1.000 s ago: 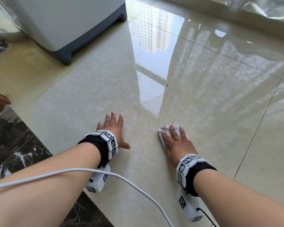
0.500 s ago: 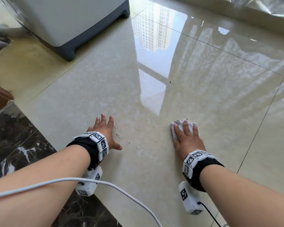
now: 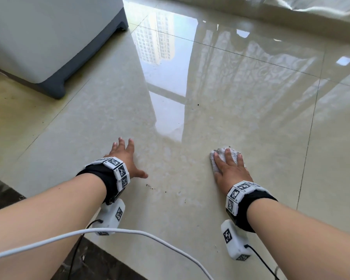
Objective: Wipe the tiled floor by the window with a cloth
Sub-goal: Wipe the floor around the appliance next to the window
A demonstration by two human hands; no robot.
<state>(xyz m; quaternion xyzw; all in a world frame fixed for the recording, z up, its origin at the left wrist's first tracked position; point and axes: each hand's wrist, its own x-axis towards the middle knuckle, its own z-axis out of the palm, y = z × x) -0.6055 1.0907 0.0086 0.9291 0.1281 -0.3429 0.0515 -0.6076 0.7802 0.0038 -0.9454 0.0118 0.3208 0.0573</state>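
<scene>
Far to my left the washing machine point(image 3: 49, 37) is sitting on the tiled floor point(image 3: 85, 138), and I am judging that the duller, yellowish tile near its foot will want a pass too. I am bracing on my left hand point(image 3: 125, 158), which is lying flat and released on the tile, fingers spread, grasping nothing; I am thinking it should be carrying my weight so the other arm can be moving freely. Just right of its thumb a few dark specks point(image 3: 150, 186) are lying on the tile, and I am planning to sweep over them rather than scatter them. Further right, the white cloth point(image 3: 221, 153) is lying bunched on the floor under my right hand point(image 3: 231, 174), whose straight fingers are pressing it down, not clenching it. To do this well I am aiming to spread pressure through the palm, overlap each pass and gather the grit inward. The grout line point(image 3: 307, 148) at the right is giving me an edge to work to.
</scene>
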